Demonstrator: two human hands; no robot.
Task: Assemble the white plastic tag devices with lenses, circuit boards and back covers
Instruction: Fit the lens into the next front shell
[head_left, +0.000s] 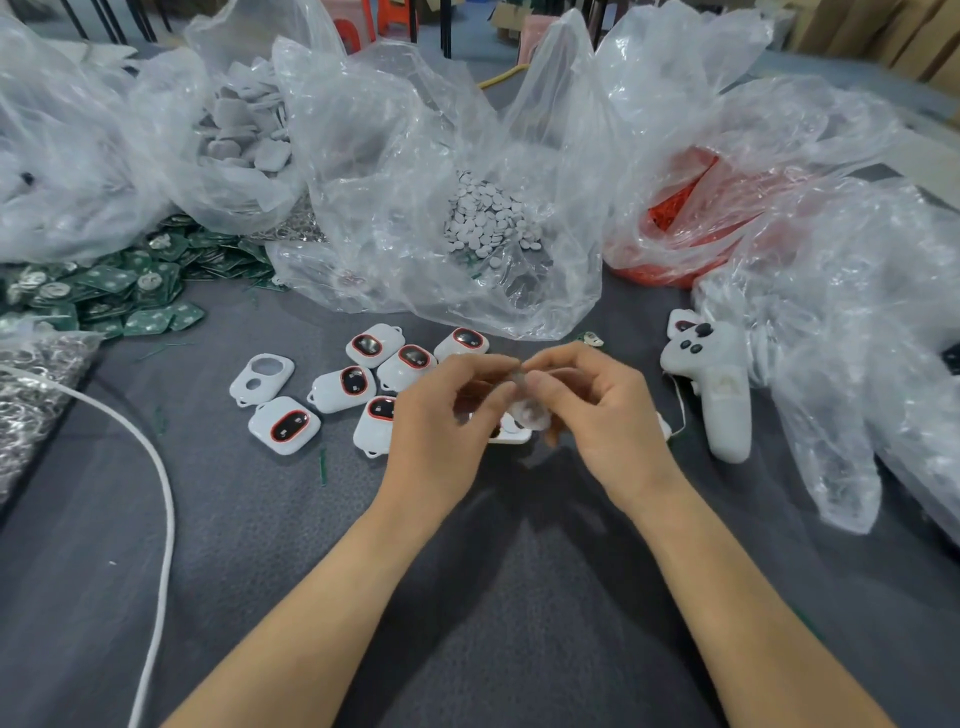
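My left hand (447, 415) and my right hand (597, 410) meet above the grey table, and together they pinch a small blurred clear lens piece (527, 410). Under them lies a white tag shell (511, 434), mostly hidden. Several white tags with red-rimmed dark lenses (284, 425) lie to the left of my hands. One empty white shell (262, 376) with two holes lies furthest left. Green circuit boards (119, 291) are heaped at the far left.
Clear bags hold white back covers (249, 124), small round white discs (488, 218) and red parts (680, 208). A white handheld controller (719, 384) lies right of my hands. A white cable (156, 467) curves across the left. Metal rings (26, 395) fill a bag at the left edge.
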